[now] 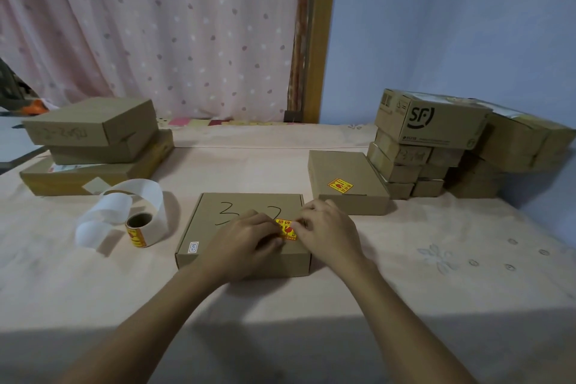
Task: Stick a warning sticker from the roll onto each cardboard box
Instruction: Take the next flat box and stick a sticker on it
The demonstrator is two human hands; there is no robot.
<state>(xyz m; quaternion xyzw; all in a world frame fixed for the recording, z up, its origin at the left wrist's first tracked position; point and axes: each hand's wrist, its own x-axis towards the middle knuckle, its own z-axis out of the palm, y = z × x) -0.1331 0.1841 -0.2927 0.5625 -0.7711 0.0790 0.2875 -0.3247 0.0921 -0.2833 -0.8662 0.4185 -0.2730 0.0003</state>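
Though partly covered, square sticker (286, 228) tops cardboard box (207, 223)

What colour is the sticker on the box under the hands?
Yellow with red markings; the sticker shows best in the head view.

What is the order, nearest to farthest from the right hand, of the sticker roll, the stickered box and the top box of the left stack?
1. Stickered box, just behind the right hand.
2. Sticker roll, left, beyond the left hand.
3. Top box of the left stack, far left, at the back.
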